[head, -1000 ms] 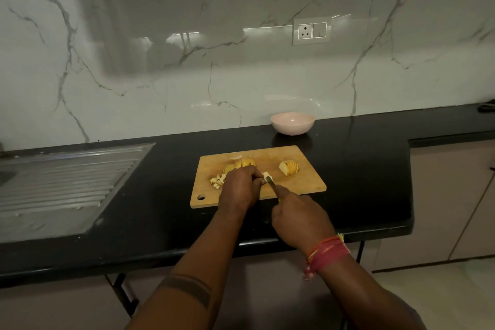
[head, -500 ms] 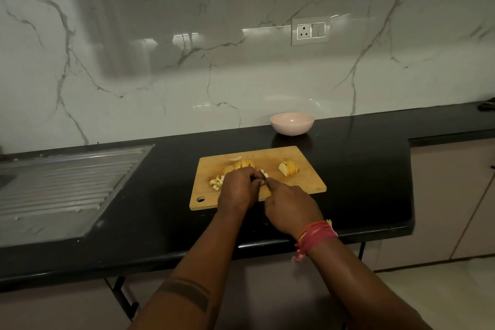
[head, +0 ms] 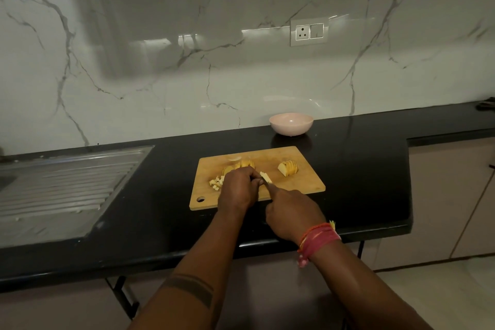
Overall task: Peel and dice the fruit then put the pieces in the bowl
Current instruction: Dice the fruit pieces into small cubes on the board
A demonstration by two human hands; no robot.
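A wooden cutting board [head: 300,185] lies on the black counter. On it my left hand [head: 238,189] curls over pale fruit strips [head: 265,177] and holds them down. My right hand [head: 292,213] grips a knife [head: 266,183] whose blade meets those strips; the handle is hidden in my fist. Small diced pieces [head: 215,183] lie left of my left hand. A sliced yellow wedge [head: 288,167] sits at the board's right, more yellow slices [head: 242,164] behind my left hand. A pink bowl [head: 291,124] stands behind the board, nothing visible inside.
A steel sink drainboard [head: 61,187] is set into the counter at the left. The marble wall carries a socket plate [head: 309,31]. The counter's front edge [head: 187,257] runs just below my wrists. A dark object [head: 486,104] lies at the far right.
My right hand with the knife moved forward toward the strips, then drew back slightly toward me. My left hand stayed on the fruit.
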